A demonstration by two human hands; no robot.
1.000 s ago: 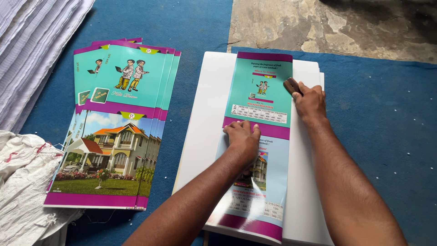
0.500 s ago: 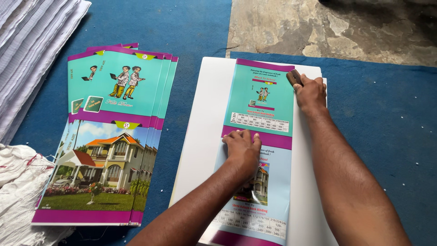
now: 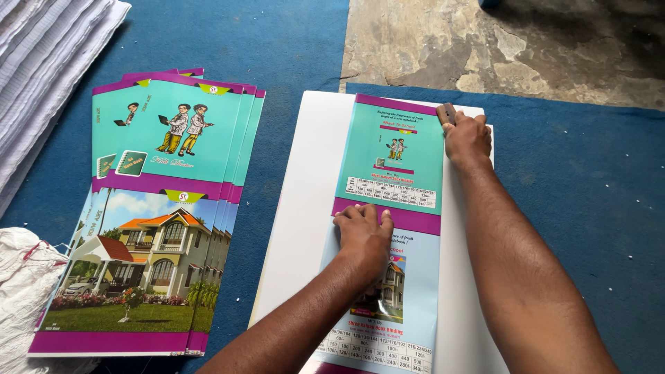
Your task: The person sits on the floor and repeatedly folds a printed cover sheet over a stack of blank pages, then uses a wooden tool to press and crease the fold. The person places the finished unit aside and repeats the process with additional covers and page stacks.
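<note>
The head view looks straight down at a blue mat [image 3: 291, 41] spread on a rough stone floor [image 3: 499, 48]. No box, tray or other container shows here; everything lies flat on the mat.

In the middle sits one white board [image 3: 305, 208], and on it lies one printed cover sheet [image 3: 398, 208], long and narrow, with a teal upper half, a purple band across its middle and a pale blue lower half that carries a small picture of a house. The sheet lies along the right part of the board, and its lower end runs off the bottom of the picture.

The left hand [image 3: 362, 232] lies flat, palm down, fingers close together, pressing on the sheet just below the purple band. It grips nothing. The right hand [image 3: 467, 136] is curled around a small brown block [image 3: 445, 113] at the top right edge of the sheet; the block touches the sheet's edge where it meets the board. Most of the block is hidden under the fingers.

To the left, well apart from the board, lies a fanned pile of covers [image 3: 163, 208], teal on top with cartoon figures and a house picture below. About five edges show at the pile's right side; the exact count cannot be told.

At the top left corner is one stack of white paper [image 3: 48, 62]. At the lower left corner is one white woven sack [image 3: 24, 298], touching the pile's left edge.
</note>
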